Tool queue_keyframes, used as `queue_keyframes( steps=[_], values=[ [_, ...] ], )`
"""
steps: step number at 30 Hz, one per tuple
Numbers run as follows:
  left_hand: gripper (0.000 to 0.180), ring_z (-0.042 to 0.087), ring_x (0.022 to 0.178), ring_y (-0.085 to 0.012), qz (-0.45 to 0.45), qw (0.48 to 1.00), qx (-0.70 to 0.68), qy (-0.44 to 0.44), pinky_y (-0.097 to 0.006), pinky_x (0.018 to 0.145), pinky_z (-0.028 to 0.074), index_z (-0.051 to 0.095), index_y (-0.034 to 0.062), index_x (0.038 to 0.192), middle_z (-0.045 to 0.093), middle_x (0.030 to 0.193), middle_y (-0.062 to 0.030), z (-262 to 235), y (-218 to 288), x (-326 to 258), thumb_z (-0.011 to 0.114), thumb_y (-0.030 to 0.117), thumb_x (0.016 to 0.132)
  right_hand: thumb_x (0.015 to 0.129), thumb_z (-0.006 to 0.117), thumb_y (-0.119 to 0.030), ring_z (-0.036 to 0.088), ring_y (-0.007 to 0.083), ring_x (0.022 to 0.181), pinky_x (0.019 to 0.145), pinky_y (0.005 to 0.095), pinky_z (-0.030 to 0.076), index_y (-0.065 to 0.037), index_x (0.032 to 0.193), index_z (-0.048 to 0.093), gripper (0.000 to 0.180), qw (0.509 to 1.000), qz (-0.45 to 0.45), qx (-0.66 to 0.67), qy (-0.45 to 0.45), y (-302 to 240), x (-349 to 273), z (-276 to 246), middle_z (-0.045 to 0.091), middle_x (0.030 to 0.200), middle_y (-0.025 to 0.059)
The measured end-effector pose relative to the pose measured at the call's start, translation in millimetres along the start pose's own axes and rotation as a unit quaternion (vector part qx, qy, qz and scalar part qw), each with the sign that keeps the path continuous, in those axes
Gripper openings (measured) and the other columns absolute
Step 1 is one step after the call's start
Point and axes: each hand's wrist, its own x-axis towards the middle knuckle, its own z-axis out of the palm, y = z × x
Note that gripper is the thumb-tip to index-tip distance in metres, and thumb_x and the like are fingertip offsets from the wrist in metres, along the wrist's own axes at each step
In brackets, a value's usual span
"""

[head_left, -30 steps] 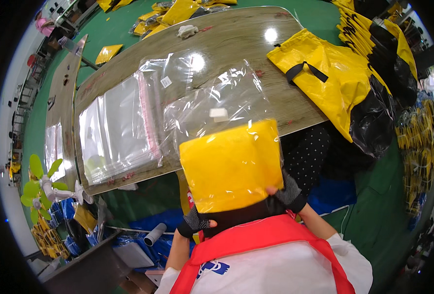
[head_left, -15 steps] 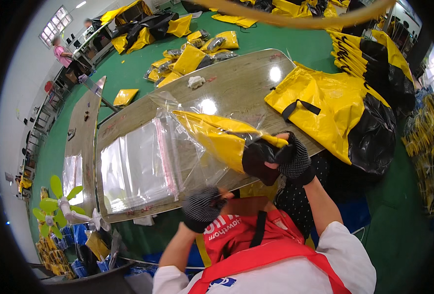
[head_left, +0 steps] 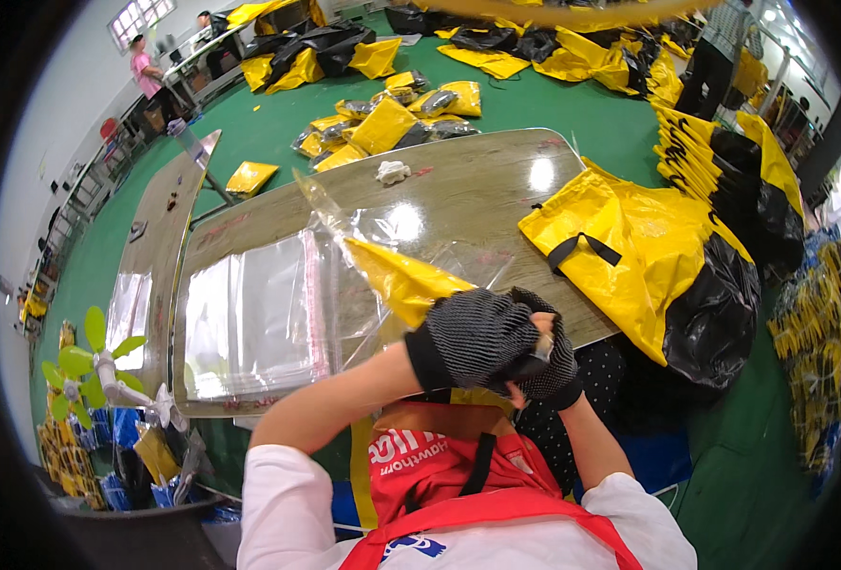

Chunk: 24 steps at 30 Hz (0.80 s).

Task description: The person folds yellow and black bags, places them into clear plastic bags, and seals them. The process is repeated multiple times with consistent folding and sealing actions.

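A folded yellow-and-black bag (head_left: 397, 282) lies at a slant over the near part of the table, with a clear plastic bag (head_left: 349, 228) around its far end. Both my hands wear black dotted gloves with bare fingertips. My left hand (head_left: 477, 334) lies across the near end of the folded bag, its fingers curled in. Right against it, my right hand (head_left: 555, 366) is closed around the same end. Between them the gripped part is mostly hidden. Left of the folded bag, a stack of clear plastic bags (head_left: 249, 313) lies flat on the wood-patterned table (head_left: 468, 176).
A larger yellow-and-black bag (head_left: 620, 237) covers the table's right end. Beyond the table, packed yellow bags (head_left: 382, 128) lie heaped on the green floor. A green-bladed fan (head_left: 97, 366) stands at the left corner. Bundled bags (head_left: 824, 351) are stacked far right; people stand in the background.
My left hand has moved right and up from the table's front edge onto the near end of the folded bag, joining my right hand. The right hand has shifted slightly lower.
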Motion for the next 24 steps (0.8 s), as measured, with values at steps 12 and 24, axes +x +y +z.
queue_keyframes(
  steps=[12,24],
  values=[
    [0.046,0.056,0.096,-0.0248,-0.340,0.622,-0.381,0.594,-0.035,0.089,0.041,0.051,0.0031,0.117,0.060,0.104,-0.0082,86,-33,-39,0.066,0.031,0.083,0.095,0.042,-0.027,0.054,0.0198,0.096,0.083,0.0314,0.045,-0.005,0.123,0.047,0.036,0.772,-0.004,0.468,0.431,68,12,10,0.055,0.113,0.0065],
    [0.062,0.050,0.112,-0.0334,-0.184,0.955,0.204,0.114,-0.044,0.094,0.039,0.053,0.0049,0.116,0.054,0.117,-0.0185,-50,50,-14,0.073,0.041,0.070,0.056,0.085,-0.016,0.058,0.0229,0.089,0.080,0.0309,0.047,-0.005,0.106,0.053,0.060,0.975,-0.166,0.111,0.092,-77,61,-125,0.059,0.098,0.0080]
  ],
)
